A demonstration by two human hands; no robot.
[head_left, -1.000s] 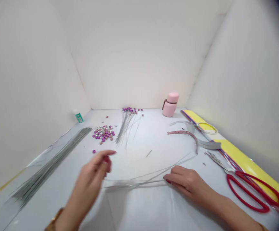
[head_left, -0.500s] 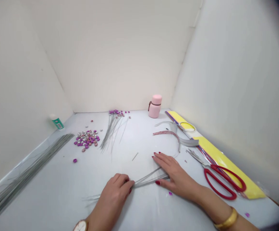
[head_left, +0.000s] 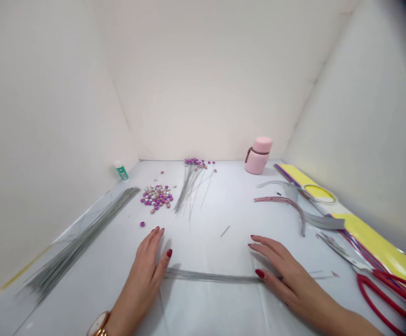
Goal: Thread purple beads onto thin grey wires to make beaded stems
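A thin bundle of grey wires [head_left: 213, 277] lies crosswise on the white table between my hands. My left hand [head_left: 150, 261], fingers apart, is at the bundle's left end, its thumb just above the wires. Over the right part of the bundle, my right hand [head_left: 283, 268] has its fingers spread; whether its thumb touches the wires I cannot tell. Beyond my left hand is a pile of purple, pink and silver beads [head_left: 157, 197], with one loose purple bead [head_left: 142, 224] nearer. One short wire piece [head_left: 225, 231] lies between the hands and the back of the table.
Left stands a large wire bundle [head_left: 84, 238] lying flat, with a glue stick [head_left: 121, 171] behind. Beaded wires [head_left: 189, 184] and a pink flask [head_left: 258, 156] are at the back. At right are headbands [head_left: 286, 201], red-handled scissors [head_left: 367, 270] and a yellow packet [head_left: 370, 233].
My left hand has let go of the wires and opened. The bundle now lies straighter and more level, and my hands are farther apart. The camera view has turned left.
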